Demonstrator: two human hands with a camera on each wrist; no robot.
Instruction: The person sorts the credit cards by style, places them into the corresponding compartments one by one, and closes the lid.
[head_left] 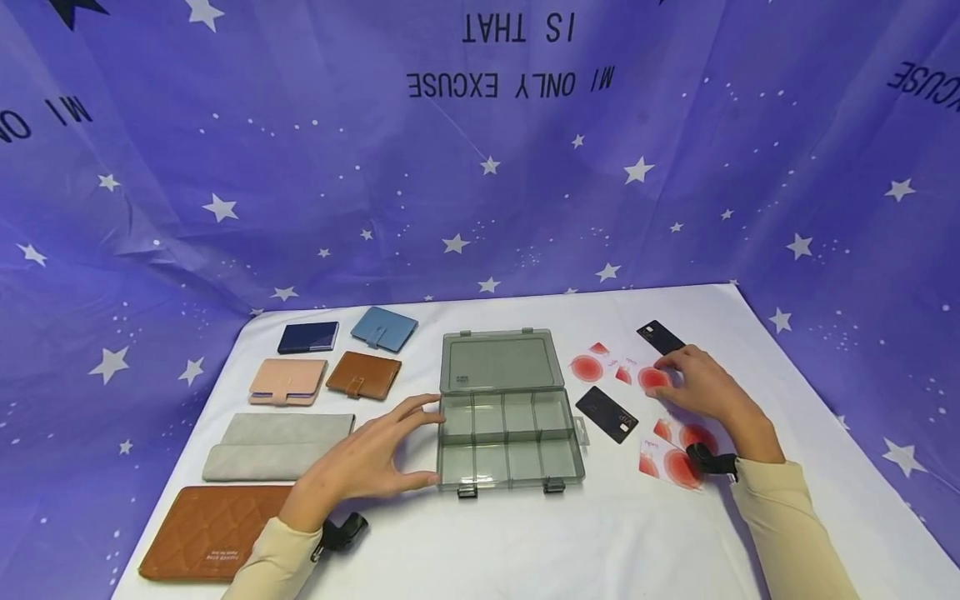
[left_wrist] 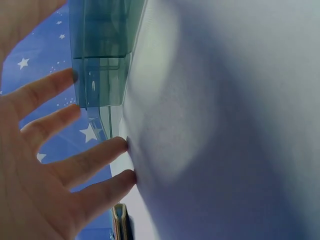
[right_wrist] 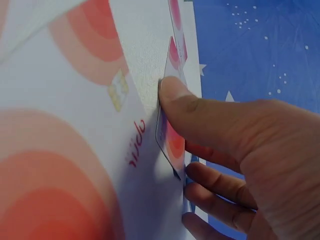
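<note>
My left hand (head_left: 367, 454) is spread at the left side of a translucent grey-green compartment box (head_left: 495, 362), its fingertips at the box's edge. The box lies with its lid folded back, and its compartments hold nothing visible. Over on the right, my right hand (head_left: 707, 385) pinches a white card with red circles (head_left: 652, 379) between thumb and fingers; the right wrist view shows the thumb on the card's edge. Near it lie a black card (head_left: 658, 335), partly under the fingers, another black card (head_left: 607, 414), and several red-and-white cards (head_left: 587, 367).
Left of the box are a dark blue card case (head_left: 308, 337), a light blue wallet (head_left: 385, 328), a pink wallet (head_left: 288, 380), a brown wallet (head_left: 364, 375), a grey folded pouch (head_left: 262, 450) and a quilted brown wallet (head_left: 210, 533). A purple star-printed cloth (head_left: 480, 208) hangs behind the white table.
</note>
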